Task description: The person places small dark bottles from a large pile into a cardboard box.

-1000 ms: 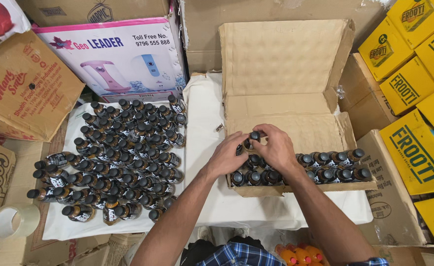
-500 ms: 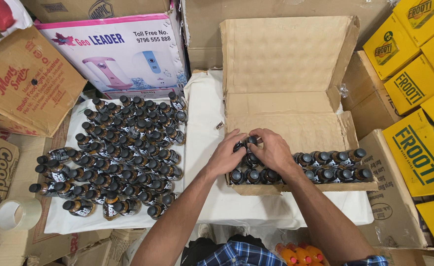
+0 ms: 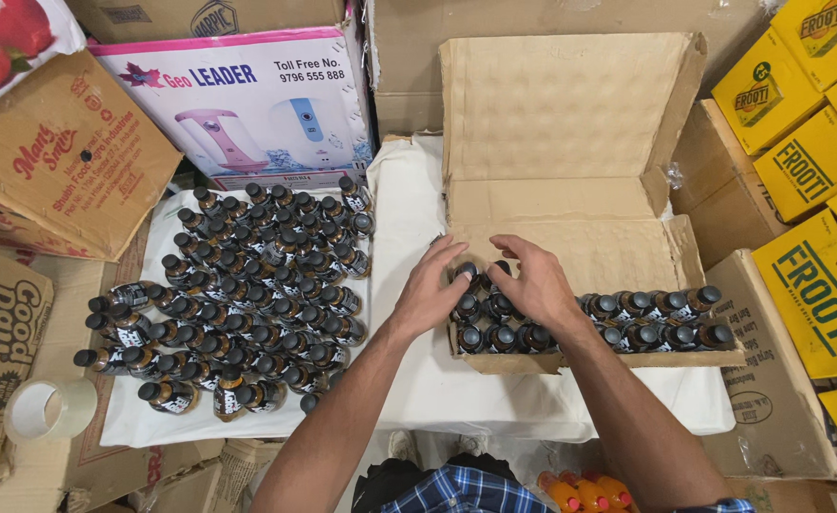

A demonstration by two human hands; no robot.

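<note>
so both hands are down in the open cardboard box [image 3: 570, 237] now, working on the small dark bottles with black caps [image 3: 494, 318] packed along its near edge. The left hand [image 3: 432, 290] has its fingers spread and resting on the caps at the left end of the row, and the right hand [image 3: 532, 285] is right next to it, palm down over the same cluster. I honestly can't tell if either hand is actually pinching a bottle or just pressing and nudging them into line, the fingers hide too much. Compared with a second ago the hands have slid a bit toward the left corner of the box and flattened out, where before the fingers were bunched up around one bottle above the row, so my read is that bottle just got dropped into its slot and they're now tidying the row. The right part of the row [image 3: 660, 318] looks the same as before. The big loose pile of bottles [image 3: 247, 304] on the white sheet [image 3: 409, 218] to the left hasn't visibly changed either, so plenty left to pack. Roll of tape [image 3: 48, 408] sits off at the far left, untouched
</note>
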